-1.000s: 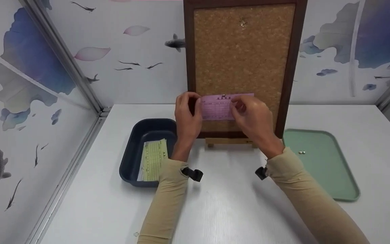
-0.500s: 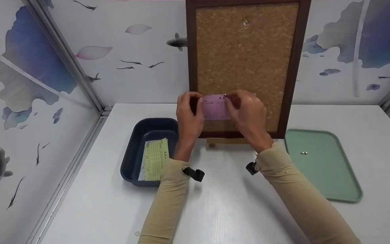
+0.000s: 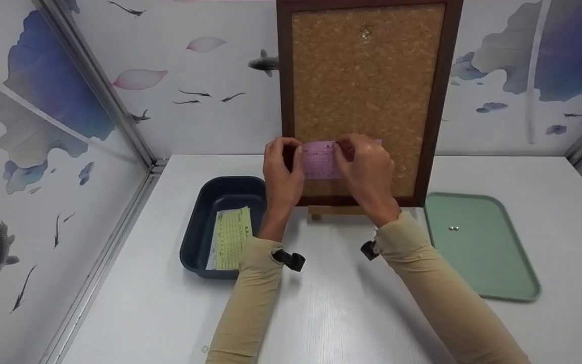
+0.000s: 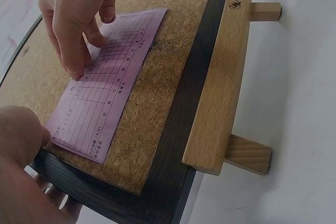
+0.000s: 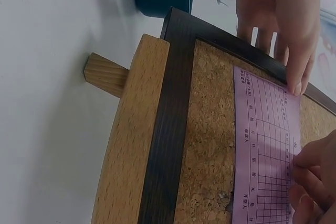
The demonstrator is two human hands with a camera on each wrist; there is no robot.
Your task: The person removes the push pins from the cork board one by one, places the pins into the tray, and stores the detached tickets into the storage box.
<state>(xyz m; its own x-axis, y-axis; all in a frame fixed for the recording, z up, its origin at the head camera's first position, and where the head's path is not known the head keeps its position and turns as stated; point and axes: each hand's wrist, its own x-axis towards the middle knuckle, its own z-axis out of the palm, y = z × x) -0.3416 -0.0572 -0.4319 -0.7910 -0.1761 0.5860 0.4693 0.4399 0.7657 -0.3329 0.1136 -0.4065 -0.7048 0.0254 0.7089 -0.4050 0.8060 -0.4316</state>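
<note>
A pink receipt slip [image 3: 318, 162] lies flat against the lower part of a framed cork board [image 3: 361, 91]. My left hand [image 3: 283, 174] grips the board's left edge, its thumb pressing the slip's left end and its other fingers behind the dark frame [image 5: 220, 36]. At the slip's top edge, near its middle, my right hand [image 3: 369, 169] has thumb and index finger together on a small silver push pin, now almost fully covered by the fingertips. In the left wrist view the printed slip [image 4: 107, 95] shows beneath the bent right fingers.
The board rests on a wooden easel ledge [image 4: 220, 77]. Left stands a dark blue basin [image 3: 193, 227] holding yellow slips [image 3: 233, 237]. On the right, a green tray [image 3: 493, 268] bears two silver pins [image 3: 453, 228]. A silvery cluster [image 3: 366, 34] sits high on the cork.
My right hand has moved left along the slip's top edge onto the silver pin, which showed uncovered a second ago. The left hand keeps its hold; the view has shifted slightly.
</note>
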